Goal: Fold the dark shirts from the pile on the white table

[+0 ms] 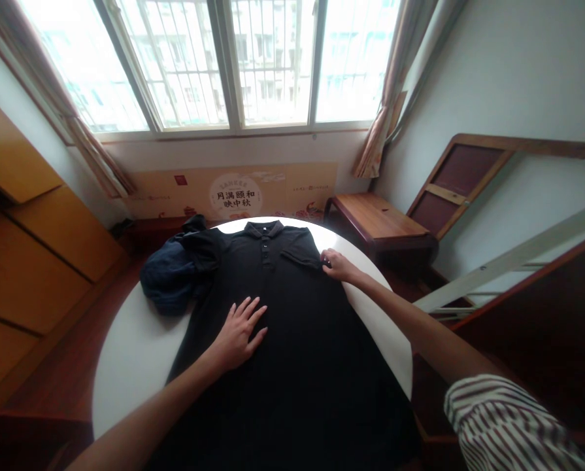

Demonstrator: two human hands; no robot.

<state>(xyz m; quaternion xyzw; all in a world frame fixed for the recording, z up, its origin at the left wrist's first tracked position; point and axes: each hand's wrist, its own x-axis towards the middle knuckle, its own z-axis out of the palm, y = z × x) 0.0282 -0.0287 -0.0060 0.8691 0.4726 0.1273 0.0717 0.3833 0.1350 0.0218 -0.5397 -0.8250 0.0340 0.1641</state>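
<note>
A black polo shirt [292,340] lies spread face up on a round white table [130,347], collar toward the window. My left hand [238,330] rests flat on the shirt's middle, fingers spread and open. My right hand [335,265] reaches to the shirt's right side near the folded sleeve, its fingers pinched on the black fabric at the edge. A striped sleeve covers my right upper arm.
A dark blue garment [167,278] is bunched at the table's far left. A low wooden bench [378,226] stands behind the table on the right, with a leaning wooden frame [461,180]. Wooden cabinets [32,261] line the left wall. Windows fill the far wall.
</note>
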